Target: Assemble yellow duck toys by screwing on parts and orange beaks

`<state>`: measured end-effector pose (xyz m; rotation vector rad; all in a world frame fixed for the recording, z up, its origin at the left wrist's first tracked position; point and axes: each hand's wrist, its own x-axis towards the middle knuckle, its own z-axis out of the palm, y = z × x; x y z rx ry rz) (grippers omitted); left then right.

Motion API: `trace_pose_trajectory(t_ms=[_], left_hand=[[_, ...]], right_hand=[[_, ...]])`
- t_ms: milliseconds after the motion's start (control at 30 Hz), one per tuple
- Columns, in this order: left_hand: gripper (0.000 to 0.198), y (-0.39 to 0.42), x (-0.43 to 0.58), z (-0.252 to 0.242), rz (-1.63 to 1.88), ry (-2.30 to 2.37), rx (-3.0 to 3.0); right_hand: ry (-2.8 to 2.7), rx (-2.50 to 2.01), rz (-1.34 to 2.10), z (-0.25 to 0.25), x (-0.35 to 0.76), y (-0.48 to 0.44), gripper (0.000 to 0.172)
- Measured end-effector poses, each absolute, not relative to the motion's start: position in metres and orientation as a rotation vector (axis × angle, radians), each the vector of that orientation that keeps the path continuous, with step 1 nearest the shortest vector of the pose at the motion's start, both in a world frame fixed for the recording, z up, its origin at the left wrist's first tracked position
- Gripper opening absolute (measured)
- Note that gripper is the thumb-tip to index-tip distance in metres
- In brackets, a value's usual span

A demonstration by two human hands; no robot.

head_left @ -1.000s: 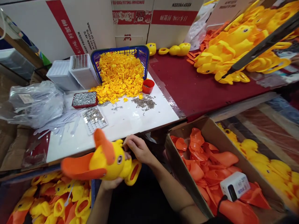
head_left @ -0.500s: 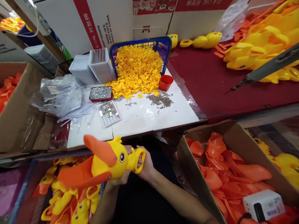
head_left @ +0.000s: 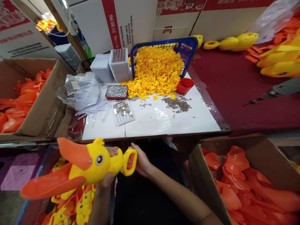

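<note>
Fingers (head_left: 113, 152) clasp a plastic duck (head_left: 93, 170) (smooth, rounded).

The blue plastic mesh basket (head_left: 188, 53) sits at the back of the flat white surface (head_left: 150, 124), small yellow plastic pieces (head_left: 157, 72) in and before it. Stacked white plastic trays (head_left: 121, 70) stand just left, a round red plastic cup (head_left: 183, 89) just right. The yellow-and-orange plastic duck toy (head_left: 93, 164) is before the surface's left end.

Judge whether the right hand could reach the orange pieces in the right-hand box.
Probably yes: the right hand is at the duck toy's handle, but the box is open, nothing visible covering the orange pieces.
</note>
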<state>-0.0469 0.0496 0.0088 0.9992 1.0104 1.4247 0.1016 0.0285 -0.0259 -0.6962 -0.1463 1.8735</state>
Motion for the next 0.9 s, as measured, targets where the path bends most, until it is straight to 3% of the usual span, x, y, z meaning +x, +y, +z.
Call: trace_pose_trajectory(t_ms=[67,167,300,400,467,900], left_hand=[[0.054,0.051,-0.069,0.017,1.515,1.003,1.055],[0.056,0.052,-0.097,0.025,1.641,1.041,1.038],[0.055,0.051,-0.112,0.023,1.690,1.075,0.884],[0.054,0.052,-0.113,0.014,1.654,1.157,0.738],[0.052,0.053,-0.111,0.006,1.638,1.189,0.637],[0.050,0.062,-0.097,-0.016,1.653,1.311,0.645]], right_hand=[[-0.743,-0.903,1.555,-0.014,0.099,0.046,0.034],[-1.623,-1.027,0.803,0.005,0.091,0.083,0.030],[-2.052,-1.252,0.249,0.021,0.066,0.143,0.034],[-2.138,-1.442,0.153,0.020,0.049,0.169,0.056],[-2.187,-1.429,0.113,0.015,0.046,0.172,0.062],[-2.366,-0.937,-0.171,-0.003,0.074,0.144,0.026]])
